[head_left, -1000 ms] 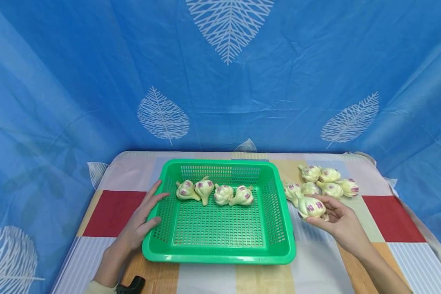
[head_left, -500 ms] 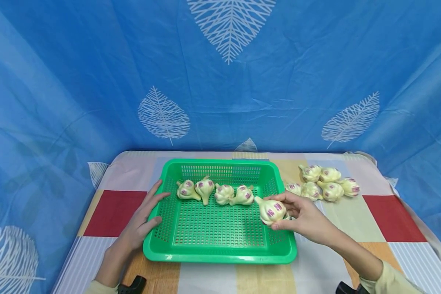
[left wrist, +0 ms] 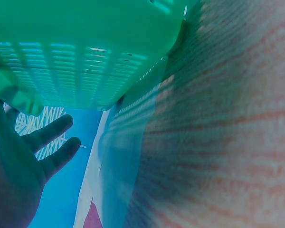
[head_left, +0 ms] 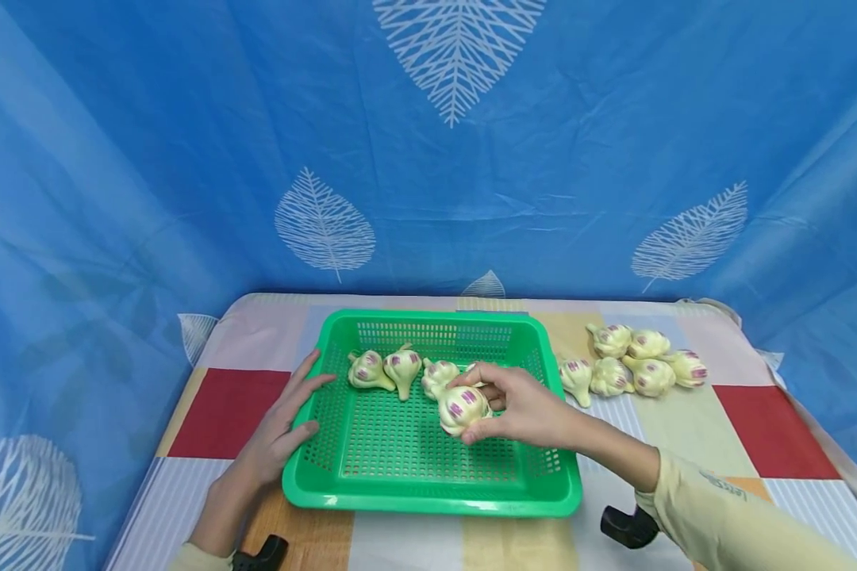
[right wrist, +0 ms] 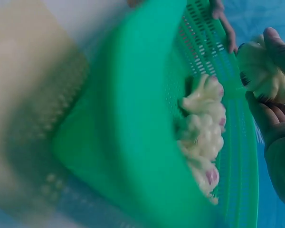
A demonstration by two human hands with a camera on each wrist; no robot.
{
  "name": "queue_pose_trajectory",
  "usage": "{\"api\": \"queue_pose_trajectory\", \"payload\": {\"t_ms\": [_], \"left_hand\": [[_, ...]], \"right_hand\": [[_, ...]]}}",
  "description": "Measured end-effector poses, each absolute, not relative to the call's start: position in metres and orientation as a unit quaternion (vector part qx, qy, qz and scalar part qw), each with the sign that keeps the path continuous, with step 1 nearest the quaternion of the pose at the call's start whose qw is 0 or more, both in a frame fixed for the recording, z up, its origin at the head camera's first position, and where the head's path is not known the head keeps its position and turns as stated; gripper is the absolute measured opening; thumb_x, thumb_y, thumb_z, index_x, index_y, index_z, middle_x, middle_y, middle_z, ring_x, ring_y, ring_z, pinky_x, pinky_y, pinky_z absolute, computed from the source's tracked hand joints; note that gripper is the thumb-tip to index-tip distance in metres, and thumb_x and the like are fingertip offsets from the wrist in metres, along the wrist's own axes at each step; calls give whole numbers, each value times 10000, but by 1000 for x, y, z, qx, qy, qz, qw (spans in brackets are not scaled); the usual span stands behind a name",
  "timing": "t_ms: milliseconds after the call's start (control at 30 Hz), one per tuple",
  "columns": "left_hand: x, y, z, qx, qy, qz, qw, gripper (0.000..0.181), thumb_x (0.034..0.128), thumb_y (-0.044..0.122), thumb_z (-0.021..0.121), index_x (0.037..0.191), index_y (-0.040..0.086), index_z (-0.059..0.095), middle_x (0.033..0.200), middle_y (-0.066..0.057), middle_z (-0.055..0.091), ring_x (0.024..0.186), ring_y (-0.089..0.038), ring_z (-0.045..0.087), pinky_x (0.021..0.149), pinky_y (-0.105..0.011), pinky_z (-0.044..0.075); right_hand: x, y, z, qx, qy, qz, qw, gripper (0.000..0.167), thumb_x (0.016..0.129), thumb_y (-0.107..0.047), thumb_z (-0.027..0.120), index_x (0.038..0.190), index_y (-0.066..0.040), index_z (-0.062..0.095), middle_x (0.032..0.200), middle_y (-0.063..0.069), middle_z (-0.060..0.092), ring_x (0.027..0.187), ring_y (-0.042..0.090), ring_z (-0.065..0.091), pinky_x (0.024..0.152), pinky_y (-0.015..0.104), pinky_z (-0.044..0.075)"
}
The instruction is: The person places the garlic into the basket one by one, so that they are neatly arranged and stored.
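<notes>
My right hand [head_left: 524, 406] holds a garlic bulb [head_left: 463, 409] between thumb and fingers, above the inside of the green basket [head_left: 432, 505]. In the right wrist view the same garlic bulb [right wrist: 259, 69] shows in the grip. Several garlic bulbs [head_left: 403, 366] lie in a row towards the basket's far side; the rightmost one is mostly hidden behind my right hand. My left hand [head_left: 274, 432] rests at the basket's left rim with its fingers extended. In the left wrist view, the left hand [left wrist: 19, 171] shows straight fingers beside the basket wall [left wrist: 76, 71].
Several more garlic bulbs [head_left: 652, 377] lie grouped on the checked tablecloth [head_left: 514, 547], right of the basket. A blue curtain with white leaf prints [head_left: 428, 230] hangs behind and at both sides of the table.
My right hand has carried the garlic bulb leftward from the group on the cloth, across the basket's right rim, to above the basket's middle. The left hand stays at the left rim.
</notes>
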State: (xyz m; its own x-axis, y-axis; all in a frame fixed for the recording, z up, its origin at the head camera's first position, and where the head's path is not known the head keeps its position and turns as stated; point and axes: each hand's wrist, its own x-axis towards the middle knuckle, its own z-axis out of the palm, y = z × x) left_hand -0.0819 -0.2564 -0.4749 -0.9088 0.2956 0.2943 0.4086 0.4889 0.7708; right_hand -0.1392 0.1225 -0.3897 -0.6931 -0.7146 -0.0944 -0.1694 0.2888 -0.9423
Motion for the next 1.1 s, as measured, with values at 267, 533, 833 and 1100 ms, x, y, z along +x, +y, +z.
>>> {"api": "queue_pose_trajectory", "payload": {"t_ms": [267, 533, 833, 1100], "left_hand": [[-83, -255, -475, -198, -862, -462, 60, 635, 862, 122, 540, 1494, 145, 476, 1677, -31, 146, 1485, -302, 190, 942, -520, 483], [-82, -255, -474, -201, -861, -463, 61, 633, 862, 118, 542, 1491, 143, 478, 1677, -42, 147, 1479, -308, 196, 925, -489, 500], [-82, -255, -475, -201, -859, -466, 60, 617, 859, 117, 559, 1470, 66, 482, 1675, -48, 148, 1476, -305, 197, 903, -433, 525], [-82, -255, -475, -194, -863, -463, 55, 604, 873, 135, 541, 1471, 78, 484, 1677, -45, 147, 1491, -307, 185, 948, -489, 494]], "right_hand": [[-159, 91, -399, -333, 748, -498, 286, 523, 815, -168, 851, 1246, -47, 581, 1146, 28, 679, 1026, 137, 696, 787, 315, 568], [-164, 60, -418, -356, 752, -471, 295, 502, 761, -124, 889, 1168, -34, 610, 1020, -12, 708, 923, 53, 682, 765, 252, 542], [-164, 28, -438, -418, 793, -362, 256, 500, 745, -290, 906, 1138, -135, 638, 988, -93, 637, 839, 43, 551, 725, 233, 480], [-167, 8, -461, -442, 813, -306, 223, 506, 751, -366, 892, 1125, -141, 636, 959, -134, 608, 803, 27, 548, 682, 204, 461]]}}
